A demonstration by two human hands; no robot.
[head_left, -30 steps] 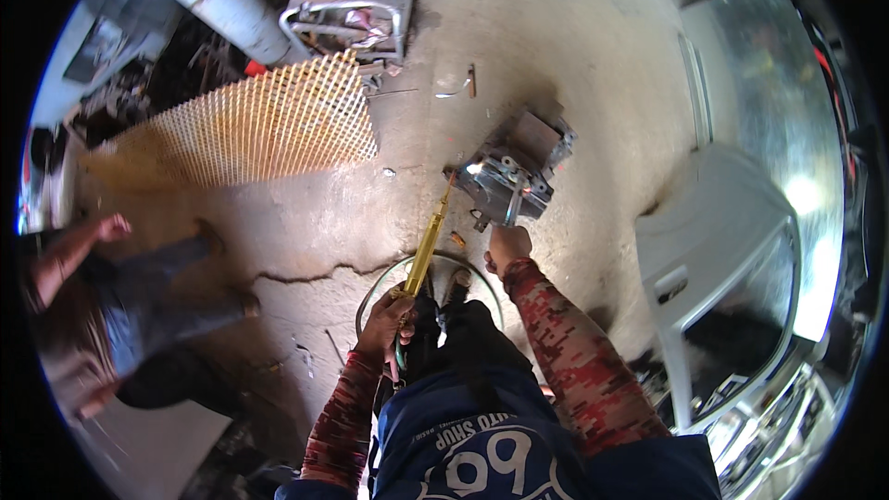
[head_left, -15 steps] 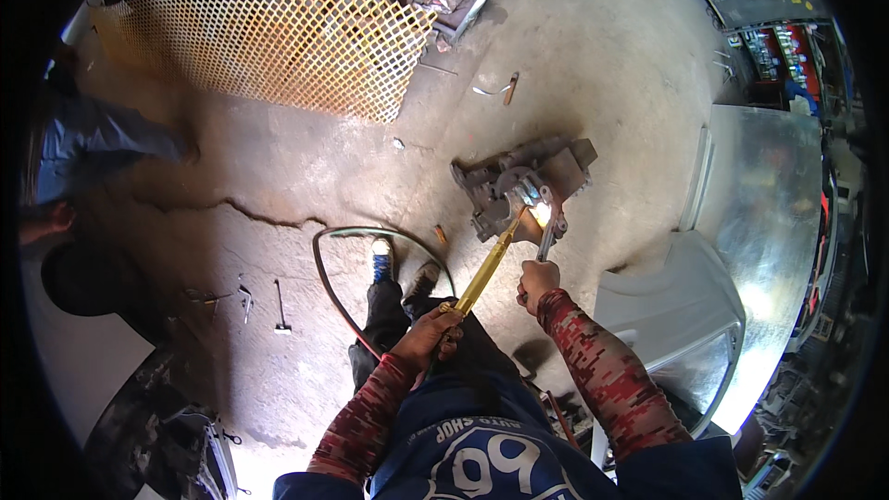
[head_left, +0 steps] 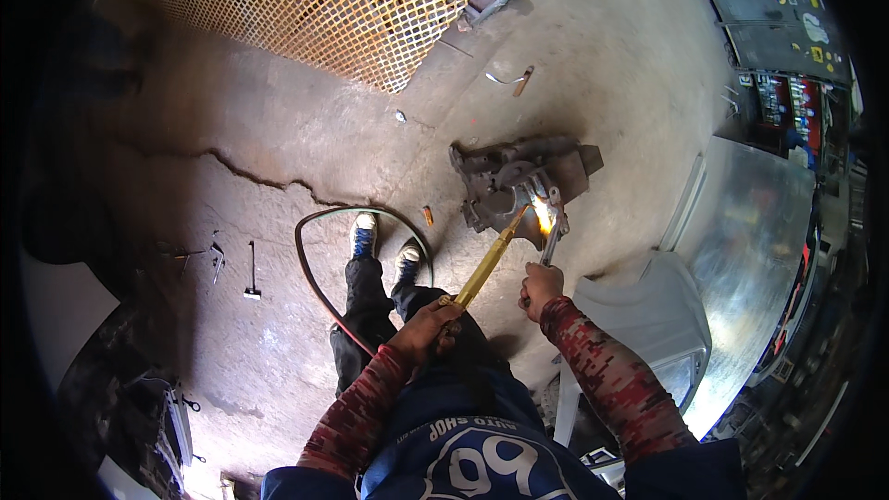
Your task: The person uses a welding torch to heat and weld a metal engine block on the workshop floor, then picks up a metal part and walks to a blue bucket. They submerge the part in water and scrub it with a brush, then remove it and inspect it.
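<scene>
My left hand (head_left: 429, 326) is closed around the brass-coloured gas torch (head_left: 484, 271), which slants up and to the right. A bright yellow flame (head_left: 542, 215) burns past the torch tip. My right hand (head_left: 541, 286) grips the handle of a long metal tool (head_left: 552, 243), possibly locking pliers or a wrench. The tool's far end reaches the flame, over a heavy, dark, rusty cast-metal piece (head_left: 500, 187) on the floor. Glare hides what the tool's end holds or touches. A hose (head_left: 315, 287) loops around my shoes and runs toward my left hand.
A rusty expanded-metal sheet (head_left: 324, 14) lies at the far left. A small hammer (head_left: 252, 270) and other hand tools lie left of my feet. On the right are a grey body panel (head_left: 648, 315) and a shiny metal sheet (head_left: 750, 213). A brown-handled tool (head_left: 524, 81) lies beyond the casting.
The whole view has shifted, with the far metal sheet now higher in it. A person at the left has left clear view. The flame shows longer and more yellow; both hands keep their grips.
</scene>
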